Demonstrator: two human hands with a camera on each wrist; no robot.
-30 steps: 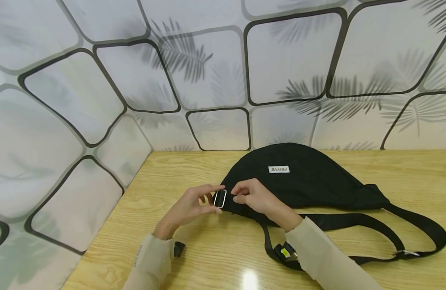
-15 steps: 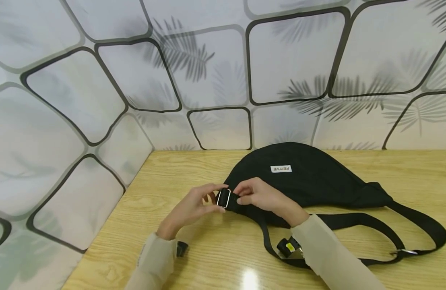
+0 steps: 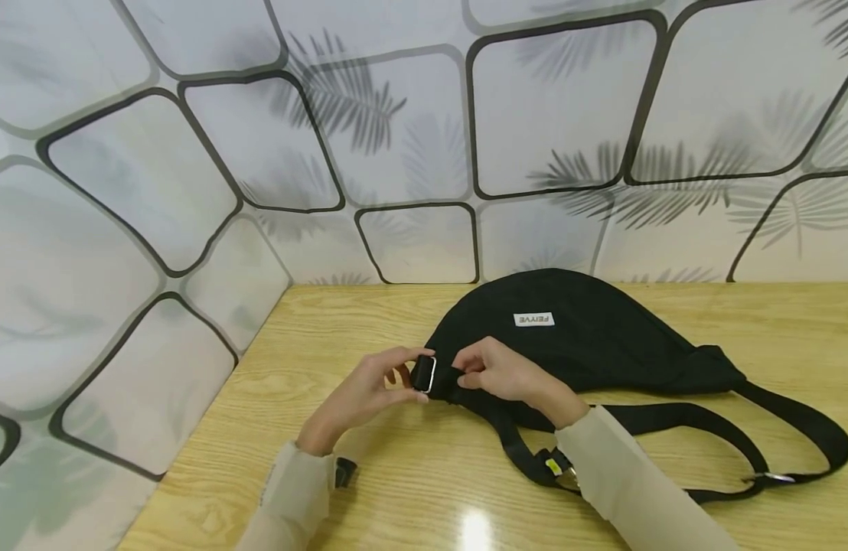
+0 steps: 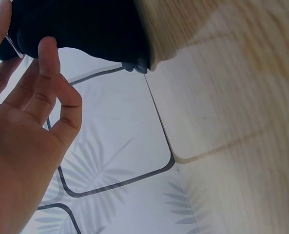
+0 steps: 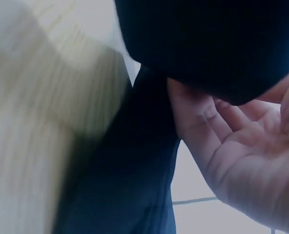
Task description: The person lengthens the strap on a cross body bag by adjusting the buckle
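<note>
A black bag (image 3: 569, 344) with a small white label lies on the wooden table. At its left end, the left hand (image 3: 360, 390) pinches a metal slide buckle (image 3: 433, 375) between thumb and forefinger. The right hand (image 3: 510, 375) pinches the black strap (image 3: 489, 403) just right of the buckle. In the left wrist view the left hand (image 4: 32, 112) has its fingers around the buckle's edge. In the right wrist view dark fabric covers the fingertips of the right hand (image 5: 246, 146), beside the hanging strap (image 5: 139, 146).
The bag's long strap (image 3: 830, 436) loops over the right side of the table (image 3: 259, 436), with a second metal slider (image 3: 774, 477). A black clip with a yellow tag (image 3: 553, 466) lies near the right sleeve. A small black piece (image 3: 344, 471) is beside the left sleeve. Patterned walls stand behind and left.
The left hand and the buckle have moved slightly right. The right hand has drawn the strap a little rightward from the buckle, and the tagged clip has shifted.
</note>
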